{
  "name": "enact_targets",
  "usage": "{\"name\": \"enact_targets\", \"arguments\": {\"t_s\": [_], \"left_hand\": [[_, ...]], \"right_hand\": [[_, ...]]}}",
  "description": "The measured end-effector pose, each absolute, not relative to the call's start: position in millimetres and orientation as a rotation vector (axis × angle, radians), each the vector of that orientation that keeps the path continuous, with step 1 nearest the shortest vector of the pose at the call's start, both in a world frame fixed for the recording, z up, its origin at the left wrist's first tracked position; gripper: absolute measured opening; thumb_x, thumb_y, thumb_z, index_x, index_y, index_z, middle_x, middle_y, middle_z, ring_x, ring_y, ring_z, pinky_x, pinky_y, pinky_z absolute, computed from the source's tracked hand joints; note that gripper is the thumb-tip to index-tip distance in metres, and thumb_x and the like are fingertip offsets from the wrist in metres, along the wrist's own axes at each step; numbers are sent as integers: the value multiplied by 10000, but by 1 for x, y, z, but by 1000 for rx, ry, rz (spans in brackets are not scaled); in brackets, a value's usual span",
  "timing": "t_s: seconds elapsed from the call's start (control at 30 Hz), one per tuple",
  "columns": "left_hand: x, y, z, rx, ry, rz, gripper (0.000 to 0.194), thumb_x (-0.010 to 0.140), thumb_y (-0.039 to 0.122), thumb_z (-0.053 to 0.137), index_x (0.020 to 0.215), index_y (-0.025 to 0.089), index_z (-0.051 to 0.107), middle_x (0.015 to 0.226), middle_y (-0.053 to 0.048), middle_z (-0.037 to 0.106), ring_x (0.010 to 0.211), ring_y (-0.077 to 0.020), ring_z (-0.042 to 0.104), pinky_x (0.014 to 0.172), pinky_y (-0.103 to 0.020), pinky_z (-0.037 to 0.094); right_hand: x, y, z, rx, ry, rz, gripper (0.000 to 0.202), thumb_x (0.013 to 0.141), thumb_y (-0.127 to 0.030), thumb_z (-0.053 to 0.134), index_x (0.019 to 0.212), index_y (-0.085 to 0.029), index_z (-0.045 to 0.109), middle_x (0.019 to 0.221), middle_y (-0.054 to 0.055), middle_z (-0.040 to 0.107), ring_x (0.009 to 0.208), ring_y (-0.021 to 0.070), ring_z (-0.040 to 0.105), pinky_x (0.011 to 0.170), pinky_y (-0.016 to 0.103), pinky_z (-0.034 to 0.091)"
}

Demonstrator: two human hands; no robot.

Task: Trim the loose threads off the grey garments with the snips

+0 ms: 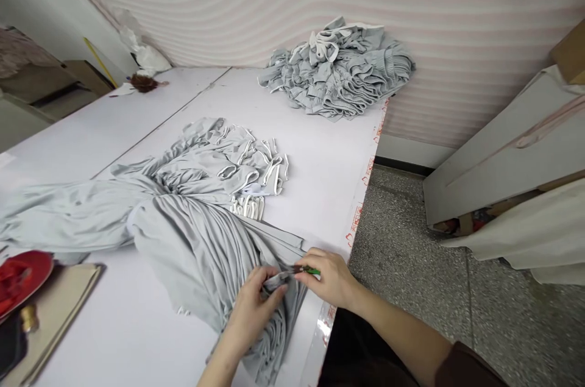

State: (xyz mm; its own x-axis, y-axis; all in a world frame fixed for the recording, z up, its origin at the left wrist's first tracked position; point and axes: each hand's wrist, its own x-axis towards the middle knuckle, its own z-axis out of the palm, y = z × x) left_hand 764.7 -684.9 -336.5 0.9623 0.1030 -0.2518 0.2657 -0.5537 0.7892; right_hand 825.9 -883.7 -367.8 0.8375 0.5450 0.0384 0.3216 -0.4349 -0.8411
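Head view: the grey cloth (pixel 196 247) lies in a long bunch of folds across the near half of the white table (pixel 123 320), spreading from the left side to the near right edge. At that near right end the left hand (pixel 256 308) has closed thumb and fingers on a small piece of it, a pinch with almost no gap. Just to the right, the right hand (pixel 326 274) is curled closed round a small tool (pixel 308 269) with a green part, its tip meeting the pinched piece; what kind of tool it is, I cannot tell for sure.

The cloth looks soft, limp and thin, so a single layer should weigh little, though the whole bunch would likely drag. It does not seem fragile, but loose folds could slide over one another. A fingertip pinch close to the tool seems the best hold, keeping the layers beneath out of the way. Farther off, a grey heap with white edging (pixel 219 161) and a far right pile (pixel 342 73) look equally pliable.
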Motion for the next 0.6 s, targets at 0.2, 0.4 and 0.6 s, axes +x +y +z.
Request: {"name": "enact_targets", "arguments": {"t_s": [0.2,0.4,0.6], "left_hand": [[766,-691,-343,2378,-159,-118,77,817,172,439,783,239,453,940,-59,631,873,-206,618,766,-343,495],[775,-717,-345,2775,-234,-394,49,868,208,469,836,234,496,818,-26,627,713,-210,626,589,-296,442],[762,-706,-349,2667,-352,-71,125,911,151,396,826,237,432,780,1,565,665,-156,595,604,-259,483]], "right_hand": [[827,-896,-371,-2085,-441,436,205,819,-175,601,1015,-223,634,1005,21,693,930,203,647,802,297,447],[820,-889,-376,-2296,-497,484,305,797,-101,521,1070,-220,585,1059,45,650,933,222,635,770,310,418],[813,-885,-380,-2189,-577,388,206,844,-82,489,979,-214,570,977,35,652,860,195,636,726,285,426]]}}
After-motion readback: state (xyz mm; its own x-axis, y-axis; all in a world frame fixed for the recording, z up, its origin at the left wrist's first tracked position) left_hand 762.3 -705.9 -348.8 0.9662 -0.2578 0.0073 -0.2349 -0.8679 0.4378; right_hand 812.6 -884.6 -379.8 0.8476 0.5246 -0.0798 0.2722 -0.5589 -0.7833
